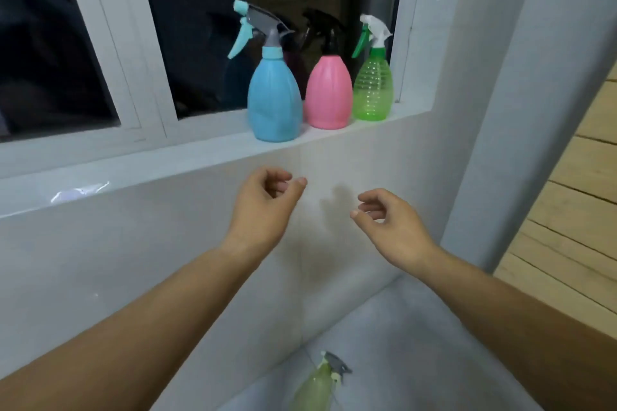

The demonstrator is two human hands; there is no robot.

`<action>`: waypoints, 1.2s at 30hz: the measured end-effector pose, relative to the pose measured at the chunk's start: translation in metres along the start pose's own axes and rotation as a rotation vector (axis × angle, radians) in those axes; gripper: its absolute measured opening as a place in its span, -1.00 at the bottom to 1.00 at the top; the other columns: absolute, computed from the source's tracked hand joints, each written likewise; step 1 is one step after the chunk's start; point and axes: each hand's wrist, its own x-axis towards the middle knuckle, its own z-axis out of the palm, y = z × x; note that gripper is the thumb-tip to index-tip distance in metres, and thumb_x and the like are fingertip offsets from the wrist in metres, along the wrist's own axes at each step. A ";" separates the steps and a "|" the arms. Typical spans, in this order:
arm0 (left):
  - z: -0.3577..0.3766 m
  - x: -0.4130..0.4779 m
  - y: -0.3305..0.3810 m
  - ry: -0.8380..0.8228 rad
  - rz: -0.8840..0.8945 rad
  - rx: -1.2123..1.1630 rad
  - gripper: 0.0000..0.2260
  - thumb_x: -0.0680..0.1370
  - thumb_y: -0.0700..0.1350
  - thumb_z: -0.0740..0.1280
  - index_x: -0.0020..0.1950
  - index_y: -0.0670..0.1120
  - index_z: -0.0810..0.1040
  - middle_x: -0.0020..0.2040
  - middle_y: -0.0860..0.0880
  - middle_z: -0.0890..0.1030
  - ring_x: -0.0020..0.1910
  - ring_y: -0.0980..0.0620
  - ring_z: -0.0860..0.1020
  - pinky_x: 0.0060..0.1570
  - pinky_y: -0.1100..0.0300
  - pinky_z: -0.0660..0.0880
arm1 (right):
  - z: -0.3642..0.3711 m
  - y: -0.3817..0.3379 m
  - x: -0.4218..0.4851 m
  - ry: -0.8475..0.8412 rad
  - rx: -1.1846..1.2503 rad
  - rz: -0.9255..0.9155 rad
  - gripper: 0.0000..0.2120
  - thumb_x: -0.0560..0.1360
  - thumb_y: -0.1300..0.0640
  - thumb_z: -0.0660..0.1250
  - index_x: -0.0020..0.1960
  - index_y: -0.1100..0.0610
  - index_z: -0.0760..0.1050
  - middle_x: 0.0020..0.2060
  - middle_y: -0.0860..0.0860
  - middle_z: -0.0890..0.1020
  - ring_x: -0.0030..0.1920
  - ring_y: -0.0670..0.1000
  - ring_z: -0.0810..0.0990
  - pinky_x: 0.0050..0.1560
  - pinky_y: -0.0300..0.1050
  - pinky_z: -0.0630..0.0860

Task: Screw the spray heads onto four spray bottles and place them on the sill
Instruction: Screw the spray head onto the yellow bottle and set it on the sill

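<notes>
Three spray bottles [329,83] lined along the sill [200,157] toward 1 o'clock; a fourth bottle [317,387] on the floor [400,327] at 6 o'clock.

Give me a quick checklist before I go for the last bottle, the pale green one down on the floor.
1. Both hands free: ok. The left hand and right hand are loosely curled and hold nothing.
2. Bottles on the sill: ok. The blue bottle, pink bottle and clear green bottle stand upright in a row.
3. Their spray heads fitted: ok, all three are on; tightness cannot tell.
4. Space for a fourth: ok, the sill left of the blue bottle is bare.
5. Pale green bottle in reach: cannot tell; it sits low on the floor, blurred.
6. Its spray head screwed on: cannot tell; a head sits on top.
</notes>
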 end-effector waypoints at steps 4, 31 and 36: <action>0.035 -0.021 -0.086 -0.279 -0.267 0.137 -0.85 0.53 -0.06 0.47 -0.12 -0.08 0.55 -0.27 -0.02 0.50 -0.21 -0.02 0.53 -0.20 0.12 0.49 | 0.023 0.074 -0.031 -0.132 -0.015 0.199 -0.79 0.47 0.01 0.42 0.06 0.08 0.57 -0.15 -0.04 0.61 -0.13 -0.05 0.61 -0.01 -0.15 0.53; 0.080 -0.105 -0.392 -0.716 -0.985 0.577 -0.27 0.41 0.19 0.54 0.43 -0.17 0.44 0.30 -0.14 0.53 0.27 -0.14 0.55 0.24 -0.01 0.55 | 0.231 0.334 -0.079 -0.323 -0.155 0.709 -0.64 0.34 -0.05 0.53 0.01 0.17 0.65 -0.14 0.11 0.68 -0.03 0.11 0.67 0.04 -0.03 0.58; 0.083 -0.108 -0.398 -0.729 -1.051 0.489 -0.43 0.42 0.16 0.55 0.28 -0.15 0.55 0.13 -0.09 0.57 0.11 -0.09 0.60 0.18 -0.03 0.62 | 0.238 0.339 -0.073 -0.355 -0.153 0.742 -0.67 0.28 -0.05 0.57 -0.18 0.23 0.69 -0.22 0.24 0.72 -0.16 0.17 0.71 -0.04 0.09 0.64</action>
